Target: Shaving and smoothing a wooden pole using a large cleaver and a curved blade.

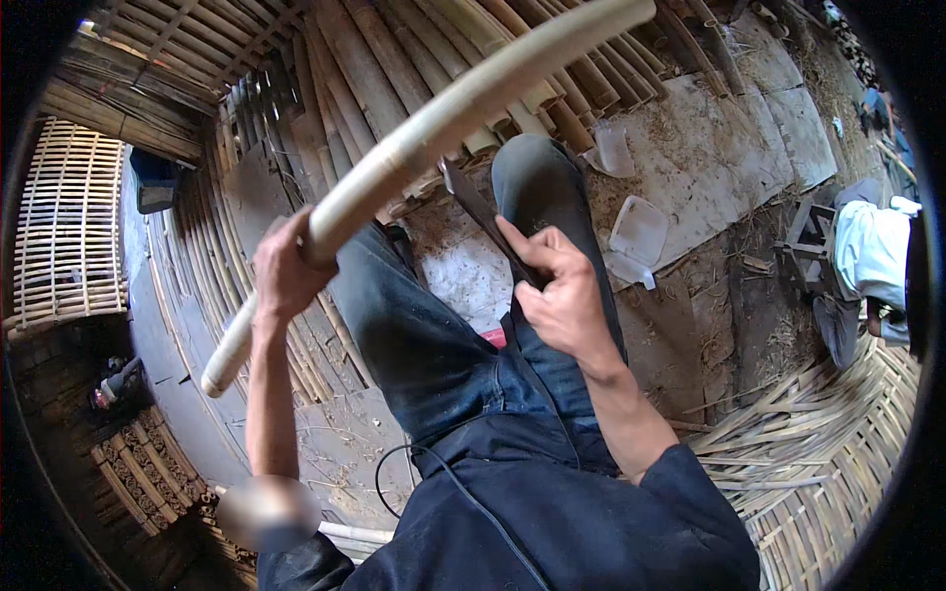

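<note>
Apparently early on, left hand point(294, 258) wraps around bamboo pole point(424, 145) slanting over the knees point(537, 172), no split visible, right hand point(564, 294) grips dark knife point(481, 212) near it, contact unclear.

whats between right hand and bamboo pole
In the head view, the dark bladed tool in the right hand points toward the pole, with the right knee alongside.
</note>
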Demonstrator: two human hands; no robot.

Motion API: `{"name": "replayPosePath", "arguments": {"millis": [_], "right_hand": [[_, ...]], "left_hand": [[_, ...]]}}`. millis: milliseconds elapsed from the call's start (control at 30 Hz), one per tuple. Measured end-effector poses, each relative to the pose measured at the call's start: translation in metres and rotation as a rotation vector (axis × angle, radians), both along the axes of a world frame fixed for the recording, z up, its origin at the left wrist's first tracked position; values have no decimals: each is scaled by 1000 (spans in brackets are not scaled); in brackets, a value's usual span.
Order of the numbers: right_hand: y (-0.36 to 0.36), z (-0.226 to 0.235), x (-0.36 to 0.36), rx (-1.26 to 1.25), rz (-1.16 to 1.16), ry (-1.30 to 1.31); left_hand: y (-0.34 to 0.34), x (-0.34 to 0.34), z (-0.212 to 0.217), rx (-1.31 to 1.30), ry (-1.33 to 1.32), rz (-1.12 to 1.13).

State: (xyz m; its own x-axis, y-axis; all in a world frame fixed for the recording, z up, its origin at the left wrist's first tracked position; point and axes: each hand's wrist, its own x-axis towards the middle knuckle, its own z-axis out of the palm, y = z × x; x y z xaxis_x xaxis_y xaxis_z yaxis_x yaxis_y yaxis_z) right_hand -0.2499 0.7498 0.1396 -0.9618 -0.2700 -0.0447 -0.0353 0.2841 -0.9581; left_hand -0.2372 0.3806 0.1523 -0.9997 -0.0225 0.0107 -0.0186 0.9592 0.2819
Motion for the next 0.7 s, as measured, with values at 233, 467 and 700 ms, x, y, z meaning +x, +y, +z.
{"name": "replayPosePath", "arguments": {"millis": [233,467,700], "right_hand": [[35,-11,1,14,1,-212],[30,-3,-11,102,19,-184],[11,-17,-3,273,25,-80]], "left_hand": [[8,-149,53,-343,479,-290],[65,-336,29,-503,618,-394],[136,-503,-47,-464,811,-610]]}}
